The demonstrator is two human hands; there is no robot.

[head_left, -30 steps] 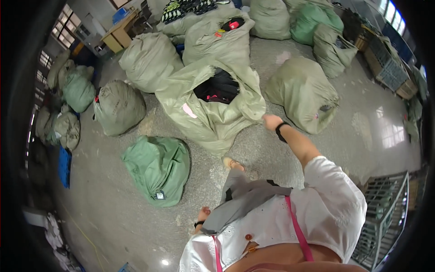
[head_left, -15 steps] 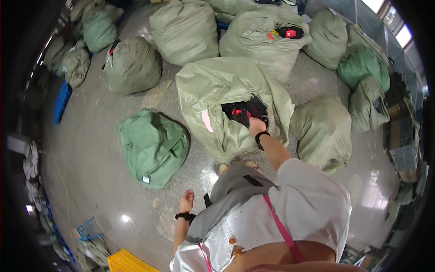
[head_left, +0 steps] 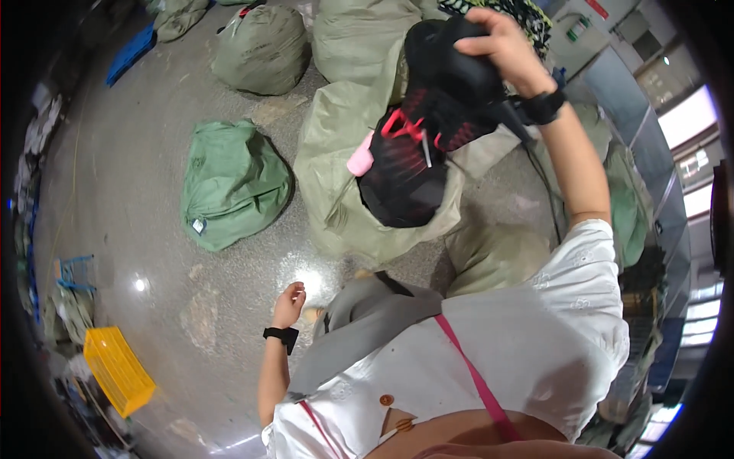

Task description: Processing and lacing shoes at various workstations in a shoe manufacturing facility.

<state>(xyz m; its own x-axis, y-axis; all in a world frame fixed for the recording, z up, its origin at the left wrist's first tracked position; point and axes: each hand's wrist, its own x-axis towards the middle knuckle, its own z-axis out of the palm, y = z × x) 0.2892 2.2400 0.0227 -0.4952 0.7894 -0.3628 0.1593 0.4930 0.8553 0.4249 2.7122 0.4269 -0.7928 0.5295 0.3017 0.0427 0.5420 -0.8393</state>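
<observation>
In the head view, the right hand (head_left: 505, 46) is reaching up at the top centre of the frame, its fingers (head_left: 478, 44) clenching around a black garment (head_left: 428, 130) with red and pink trim that is hanging down over the open pale green sack (head_left: 336, 176) in the upper middle. A pink oblong tag (head_left: 359, 159) is showing at the garment's left edge. The left hand (head_left: 289, 300) is hanging free at the lower centre-left above the floor (head_left: 138, 191), fingers loosely curled and holding nothing, a black wristband (head_left: 280, 335) sitting on that wrist. A darker green sack (head_left: 233, 182) with a small white label (head_left: 198, 226) is lying left of centre, another olive sack (head_left: 261, 46) at the upper left. A yellow crate (head_left: 115, 369) is sitting at the lower left, and a flat blue piece (head_left: 130, 53) is lying at the far upper left.
</observation>
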